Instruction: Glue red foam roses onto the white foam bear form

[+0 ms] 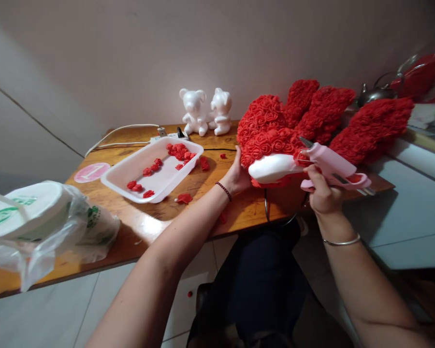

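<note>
A foam figure covered in red foam roses [263, 116] leans at the table's front right, with a smooth white foam part [273, 167] bare toward me. My left hand [239, 171] grips its left side; some fingers are hidden behind it. In my right hand [323, 191] is a pink hot glue gun [331, 162], its metal nozzle pointing up and left beside the roses. A single red foam rose [302, 157] sits by my right fingertips at the white part's edge; I cannot tell whether they pinch it.
A white plastic tray [121, 180] holds several loose red roses. Two white foam bears [194, 113] stand at the wall beside a power strip [168, 137]. Bagged white tubs [25, 208] are at left. More rose-covered pieces [373, 128] and a metal kettle [377, 92] lie right.
</note>
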A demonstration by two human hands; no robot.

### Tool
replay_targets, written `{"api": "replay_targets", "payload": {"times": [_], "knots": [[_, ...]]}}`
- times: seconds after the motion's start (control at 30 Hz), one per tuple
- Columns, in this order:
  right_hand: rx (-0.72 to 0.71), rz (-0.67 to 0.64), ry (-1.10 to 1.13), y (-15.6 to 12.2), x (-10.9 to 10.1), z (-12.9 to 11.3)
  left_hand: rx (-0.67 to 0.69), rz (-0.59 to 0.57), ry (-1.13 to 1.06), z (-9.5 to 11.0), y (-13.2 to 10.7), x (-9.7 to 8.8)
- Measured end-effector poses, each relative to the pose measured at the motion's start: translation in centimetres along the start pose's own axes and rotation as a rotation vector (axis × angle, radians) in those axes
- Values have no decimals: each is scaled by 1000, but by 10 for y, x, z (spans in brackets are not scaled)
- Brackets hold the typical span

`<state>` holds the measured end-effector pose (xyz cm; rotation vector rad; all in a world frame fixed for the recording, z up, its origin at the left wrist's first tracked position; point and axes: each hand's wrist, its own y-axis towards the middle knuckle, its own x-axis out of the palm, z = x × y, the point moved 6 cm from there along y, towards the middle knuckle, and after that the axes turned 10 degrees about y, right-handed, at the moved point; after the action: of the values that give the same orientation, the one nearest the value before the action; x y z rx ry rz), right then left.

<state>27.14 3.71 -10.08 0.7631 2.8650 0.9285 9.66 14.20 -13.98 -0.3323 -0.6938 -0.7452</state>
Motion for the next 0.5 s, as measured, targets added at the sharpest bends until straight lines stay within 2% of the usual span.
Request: {"api": "replay_targets", "payload": {"times": [0.1, 0.23, 0.37, 0.5], "knots": [[-6, 45, 4, 2, 14, -6, 77, -31, -20, 11, -2, -2], [-9, -18, 79, 7, 38, -17, 149, 22, 17, 27, -10, -8], [-20, -39, 145, 9, 54, -28, 151, 58, 78, 35, -18, -16], [5, -47, 244, 11, 62, -43, 184, 194, 133, 41, -21, -39]]}}
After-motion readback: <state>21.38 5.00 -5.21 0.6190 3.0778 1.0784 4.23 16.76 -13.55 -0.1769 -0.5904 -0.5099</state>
